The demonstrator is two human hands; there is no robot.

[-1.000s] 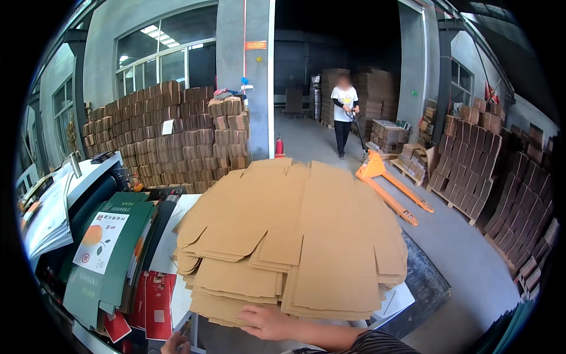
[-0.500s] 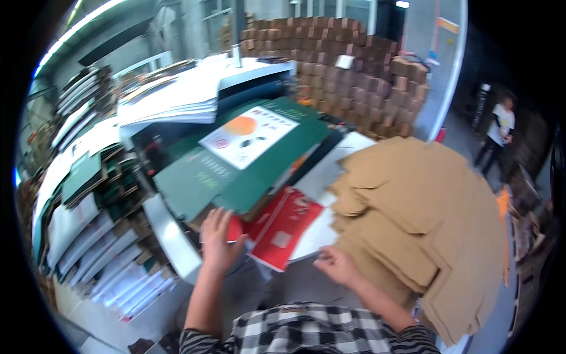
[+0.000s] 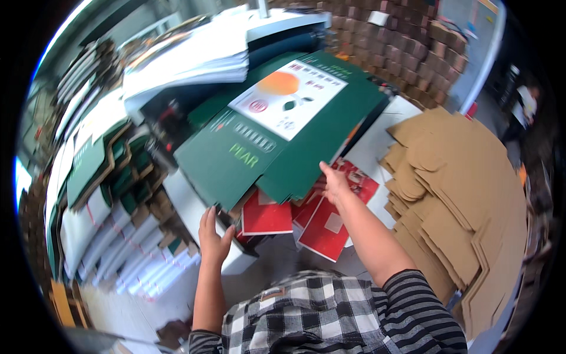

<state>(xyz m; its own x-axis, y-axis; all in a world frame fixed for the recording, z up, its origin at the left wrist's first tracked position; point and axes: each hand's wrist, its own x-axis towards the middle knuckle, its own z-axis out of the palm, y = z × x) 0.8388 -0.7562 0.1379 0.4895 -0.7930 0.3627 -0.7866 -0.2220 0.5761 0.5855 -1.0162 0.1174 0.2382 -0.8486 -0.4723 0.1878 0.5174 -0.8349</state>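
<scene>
Green cardboard point(image 3: 277, 150) has the left hand point(image 3: 214, 239), open, by its near corner, the right hand point(image 3: 336, 184) at its right edge (grip unclear).

Light-green lettering point(image 3: 243, 156) on green carton sheet point(image 3: 283, 156) before me, dark characters point(image 3: 315, 75) plus round red stamp point(image 3: 257, 106) on its white label point(image 3: 289, 112)

Dark green cardboard sheet point(image 3: 300, 159) at twelve o'clock, lettered in lighter yellow-green; its white panel point(image 3: 289, 98) bears an orange fruit, dark leaves and a red round mark. Red sheets point(image 3: 323, 236) at five, one with a pale square. Bench point(image 3: 380, 128) white at two, cardboard stack point(image 3: 457, 183) plain tan at three, stacked bundles point(image 3: 395, 50) brown at one. Checked garment point(image 3: 306, 318) black and white at six, right sleeve point(image 3: 421, 301) striped black and grey at four
</scene>
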